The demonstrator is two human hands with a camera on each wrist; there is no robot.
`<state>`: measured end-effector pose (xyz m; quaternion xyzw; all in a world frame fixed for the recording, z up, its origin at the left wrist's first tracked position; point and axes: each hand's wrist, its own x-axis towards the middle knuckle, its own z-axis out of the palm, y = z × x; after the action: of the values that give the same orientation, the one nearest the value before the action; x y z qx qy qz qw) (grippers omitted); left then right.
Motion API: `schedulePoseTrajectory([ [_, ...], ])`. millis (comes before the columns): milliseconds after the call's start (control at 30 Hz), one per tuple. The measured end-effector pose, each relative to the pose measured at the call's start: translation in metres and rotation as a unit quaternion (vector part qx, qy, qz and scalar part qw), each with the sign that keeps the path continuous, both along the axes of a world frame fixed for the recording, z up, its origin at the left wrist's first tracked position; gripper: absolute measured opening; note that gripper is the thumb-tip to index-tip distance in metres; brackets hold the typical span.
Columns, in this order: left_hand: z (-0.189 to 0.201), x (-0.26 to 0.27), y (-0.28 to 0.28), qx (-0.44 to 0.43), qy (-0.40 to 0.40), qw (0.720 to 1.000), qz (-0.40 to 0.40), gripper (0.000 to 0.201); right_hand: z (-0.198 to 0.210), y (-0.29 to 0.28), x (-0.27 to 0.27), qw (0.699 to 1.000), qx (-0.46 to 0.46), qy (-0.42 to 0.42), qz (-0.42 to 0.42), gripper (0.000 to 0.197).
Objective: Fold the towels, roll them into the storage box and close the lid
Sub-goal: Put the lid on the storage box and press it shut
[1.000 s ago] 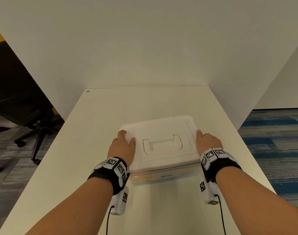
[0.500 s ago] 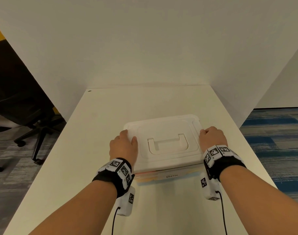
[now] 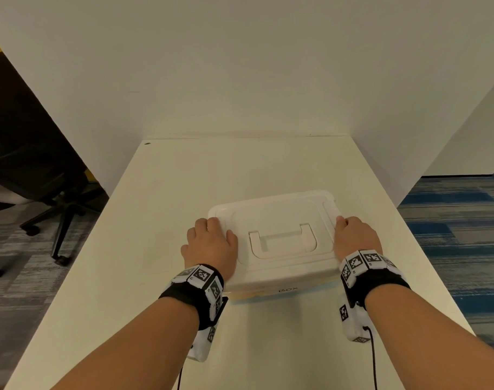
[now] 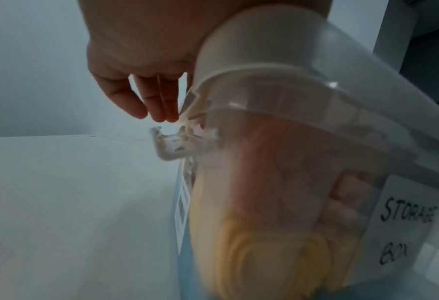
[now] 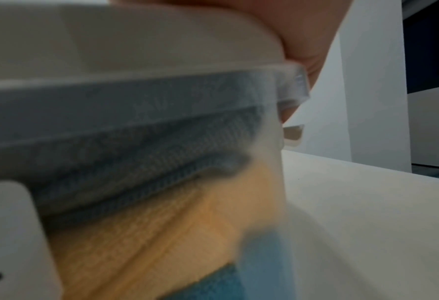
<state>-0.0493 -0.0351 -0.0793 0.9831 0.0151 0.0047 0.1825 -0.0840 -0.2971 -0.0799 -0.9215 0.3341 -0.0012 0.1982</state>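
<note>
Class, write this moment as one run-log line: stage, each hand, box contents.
stage: closing lid | left hand: on lid's left edge | right hand: on right edge | storage box: rolled towels inside | left latch: looks unfastened

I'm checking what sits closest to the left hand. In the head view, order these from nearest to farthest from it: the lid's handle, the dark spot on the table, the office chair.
1. Handle: just right of the left hand, on the lid.
2. Dark spot: the table's far left corner.
3. Office chair: off the table, on the floor at left.
</note>
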Motion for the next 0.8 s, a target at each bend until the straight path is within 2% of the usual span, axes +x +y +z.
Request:
schedulePoseTrajectory([
  [100, -0.001, 0.003, 0.000, -0.003, -0.008, 1.000, -0.009, 0.037, -0.005, -0.005, 0.006, 0.997, -0.034, 0.062, 0.017, 0.051],
  [200, -0.002, 0.007, 0.003, 0.000, -0.010, 1.000, -0.017, 0.038, -0.004, -0.003, 0.008, 0.995, -0.052, 0.082, 0.014, 0.051],
  [367, 0.004, 0.024, 0.010, 0.035, -0.023, 0.998, -0.052, 0.038, 0.007, 0.013, -0.005, 0.997, -0.031, 0.074, -0.005, 0.042],
  [500, 0.012, 0.033, 0.010, 0.059, -0.021, 0.996, -0.065, 0.032, -0.007, 0.013, -0.009, 0.998, 0.021, 0.040, -0.043, 0.052],
  [600, 0.011, 0.032, 0.011, 0.017, 0.023, 0.997, -0.065, 0.034, -0.012, 0.010, -0.014, 0.998, 0.046, 0.015, -0.051, 0.054],
  [667, 0.010, 0.028, 0.016, -0.011, 0.065, 0.995, -0.068, 0.043, -0.008, 0.014, -0.020, 0.997, 0.056, 0.000, -0.051, 0.055],
  [733, 0.009, 0.019, 0.017, -0.025, 0.088, 0.995, -0.038, 0.047, -0.005, 0.018, -0.027, 0.996, 0.065, -0.009, -0.058, 0.056],
  [800, 0.007, 0.009, 0.015, -0.057, 0.095, 0.993, 0.032, 0.045, -0.001, 0.022, -0.034, 0.997, 0.069, -0.002, -0.042, 0.052],
])
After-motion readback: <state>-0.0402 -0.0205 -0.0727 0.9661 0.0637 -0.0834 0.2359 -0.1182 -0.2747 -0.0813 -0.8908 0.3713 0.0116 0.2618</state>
